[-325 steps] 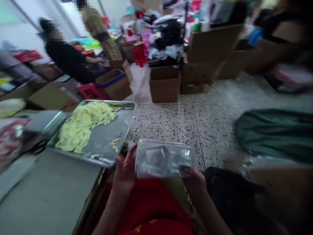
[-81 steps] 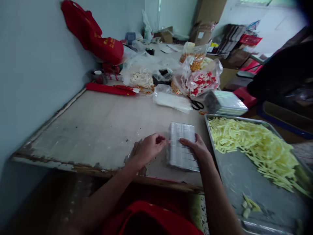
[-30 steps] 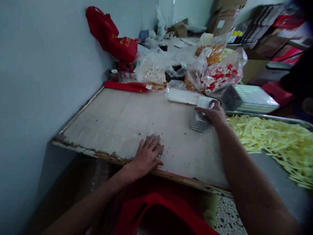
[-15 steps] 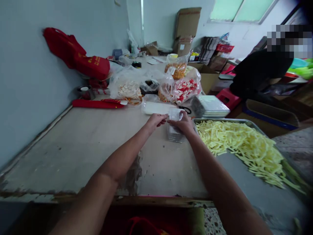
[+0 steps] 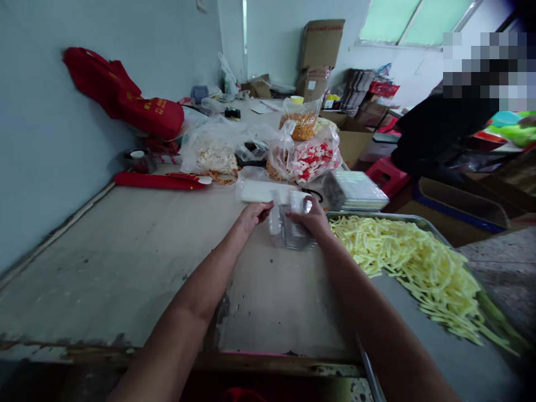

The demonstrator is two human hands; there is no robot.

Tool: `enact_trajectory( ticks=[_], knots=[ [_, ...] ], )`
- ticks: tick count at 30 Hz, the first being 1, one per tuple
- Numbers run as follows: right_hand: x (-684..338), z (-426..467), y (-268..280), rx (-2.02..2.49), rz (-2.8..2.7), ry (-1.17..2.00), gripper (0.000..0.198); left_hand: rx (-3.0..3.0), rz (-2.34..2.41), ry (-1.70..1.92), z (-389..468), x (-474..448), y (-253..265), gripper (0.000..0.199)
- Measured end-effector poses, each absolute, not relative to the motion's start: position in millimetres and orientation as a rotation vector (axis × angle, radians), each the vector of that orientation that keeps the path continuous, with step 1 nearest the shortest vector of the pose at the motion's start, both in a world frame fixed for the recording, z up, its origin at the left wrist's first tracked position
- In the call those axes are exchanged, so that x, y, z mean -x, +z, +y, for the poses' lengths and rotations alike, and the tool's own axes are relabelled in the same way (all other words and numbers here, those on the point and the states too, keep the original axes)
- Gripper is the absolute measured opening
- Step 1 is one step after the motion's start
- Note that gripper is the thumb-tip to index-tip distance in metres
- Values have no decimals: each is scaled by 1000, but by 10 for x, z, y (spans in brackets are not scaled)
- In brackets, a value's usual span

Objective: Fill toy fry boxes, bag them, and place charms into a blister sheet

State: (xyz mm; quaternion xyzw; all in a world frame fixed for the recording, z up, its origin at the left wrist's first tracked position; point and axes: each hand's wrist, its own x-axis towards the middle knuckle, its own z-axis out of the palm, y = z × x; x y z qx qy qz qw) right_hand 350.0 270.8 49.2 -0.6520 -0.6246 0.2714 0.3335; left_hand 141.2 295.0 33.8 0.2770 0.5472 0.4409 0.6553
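My left hand (image 5: 254, 216) is closed, its fingertips pinching the edge of a clear plastic container (image 5: 274, 219). That container stands tilted at the left side of a stack of clear plastic containers (image 5: 298, 237), partly apart from it. My right hand (image 5: 312, 219) grips the stack from its right side, thumb in front. Just behind them lies a white flat stack in clear wrap (image 5: 262, 191). Right of my right hand, a metal tray (image 5: 412, 312) holds a heap of pale yellow strips (image 5: 402, 257).
Stacked clear-lidded packs (image 5: 359, 188) stand behind the tray. Bags of red and white pieces (image 5: 316, 161) and orange bits (image 5: 304, 125) line the back. A red roll (image 5: 159, 180) lies at left. A person in black (image 5: 444, 123) bends over at right, near a red stool (image 5: 387, 174).
My left hand has moved left, drawing one clear container away from the stack. My right hand stays on the stack. The view has shifted slightly.
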Motion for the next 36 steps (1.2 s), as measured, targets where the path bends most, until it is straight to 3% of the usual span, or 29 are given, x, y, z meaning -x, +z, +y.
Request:
enact_trajectory(
  ticks=[6, 11, 14, 17, 20, 26, 31, 36],
  knots=[
    [-3404, 2943, 558, 1876, -1495, 516, 108, -604, 1231, 1162, 2495, -956, 579, 32],
    [-3152, 2617, 900, 1642, -1636, 214, 81, -638, 1254, 1212, 2065, -796, 860, 28],
    [-2991, 2078, 1005, 1350, -1795, 511, 79, -673, 1229, 1184, 1788, -813, 1008, 23],
    [-2801, 1575, 955, 1180, -1671, 1175, 109, -762, 1160, 1132, 1509, -927, 1138, 22],
    [-2678, 1234, 811, 1043, -1355, 1490, 119, -855, 1121, 1029, 1258, -1052, 1189, 28],
    [-2909, 701, 560, 1160, -1143, 1394, 115, -974, 1088, 831, 947, -1193, 850, 54],
    [-3397, 329, 542, 1221, -942, 1374, 76, -939, 1025, 788, 925, -1343, 443, 56],
    [-3637, 297, 577, 1261, -959, 1298, 74, -1124, 1133, 680, 980, -1339, 278, 55]
  ],
)
